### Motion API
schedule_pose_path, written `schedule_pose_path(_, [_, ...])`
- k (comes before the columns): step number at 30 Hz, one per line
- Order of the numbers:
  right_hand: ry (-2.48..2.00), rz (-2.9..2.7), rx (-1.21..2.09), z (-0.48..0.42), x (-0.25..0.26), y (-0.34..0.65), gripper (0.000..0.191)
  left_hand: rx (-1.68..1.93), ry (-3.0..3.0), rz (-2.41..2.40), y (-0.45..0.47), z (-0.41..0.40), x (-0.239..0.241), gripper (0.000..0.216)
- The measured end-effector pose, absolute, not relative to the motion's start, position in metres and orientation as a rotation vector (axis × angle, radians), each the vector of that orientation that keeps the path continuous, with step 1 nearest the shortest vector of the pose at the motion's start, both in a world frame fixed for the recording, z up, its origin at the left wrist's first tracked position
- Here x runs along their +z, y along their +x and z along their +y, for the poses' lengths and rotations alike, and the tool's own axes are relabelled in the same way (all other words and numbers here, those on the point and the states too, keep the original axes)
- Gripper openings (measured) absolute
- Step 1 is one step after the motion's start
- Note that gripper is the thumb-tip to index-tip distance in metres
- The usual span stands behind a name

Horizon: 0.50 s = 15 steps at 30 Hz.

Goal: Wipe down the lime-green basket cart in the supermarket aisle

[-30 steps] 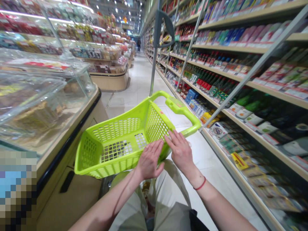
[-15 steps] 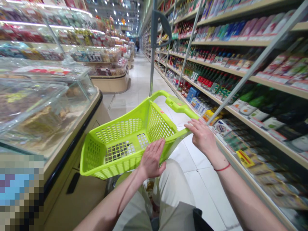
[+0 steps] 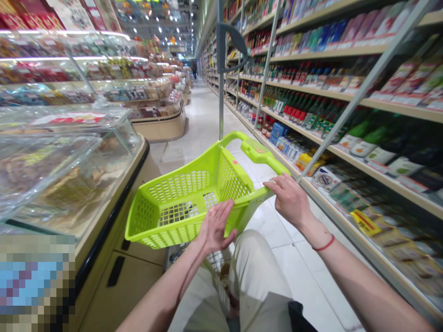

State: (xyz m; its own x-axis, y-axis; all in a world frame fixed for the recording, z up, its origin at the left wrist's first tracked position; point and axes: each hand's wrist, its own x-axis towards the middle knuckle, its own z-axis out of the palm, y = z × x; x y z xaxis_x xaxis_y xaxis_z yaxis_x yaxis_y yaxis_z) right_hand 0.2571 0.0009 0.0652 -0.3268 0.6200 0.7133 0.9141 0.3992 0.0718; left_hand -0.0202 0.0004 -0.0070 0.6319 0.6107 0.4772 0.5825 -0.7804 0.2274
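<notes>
A lime-green shopping cart (image 3: 204, 230) with a slotted plastic basket stands across my front; nothing shows in the basket. My left hand (image 3: 218, 227) rests on its near rim, fingers straight and flat, thumb held apart. At the near end of the handle, my right hand (image 3: 290, 197) has its fingers curled over the green bar. A red string circles that wrist. A grey pole (image 3: 220, 97) with a dark grey loop near the top rises from the cart's back corner. My light trousers (image 3: 261, 272) show below my arms.
On the left, a glass-sided food counter (image 3: 129, 133) with a dark bumper edge stands close to the cart. Shelves (image 3: 313, 92) of bottles and cans line the right, crossed by slanted metal posts. The white tiled aisle (image 3: 204, 106) runs ahead to a distant person (image 3: 194, 69).
The cart's basket end has swung slightly right and away from the counter. Both hands stay on the cart, and the right fingers curl more tightly. The view has tilted up a little.
</notes>
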Motion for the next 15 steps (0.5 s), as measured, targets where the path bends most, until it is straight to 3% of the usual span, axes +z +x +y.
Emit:
schedule_pose_path(8, [-1.244, -2.078, -0.65, -0.017, 0.068, 0.227, 0.041, 0.953, 2.88, 0.973, -0.048, 0.021, -0.012, 0.079])
schedule_pose_path(15, [-1.237, -2.089, -0.631, -0.029, 0.071, 0.185, 0.035, 1.172, 2.849, 1.303, -0.057, 0.018, -0.008, 0.075])
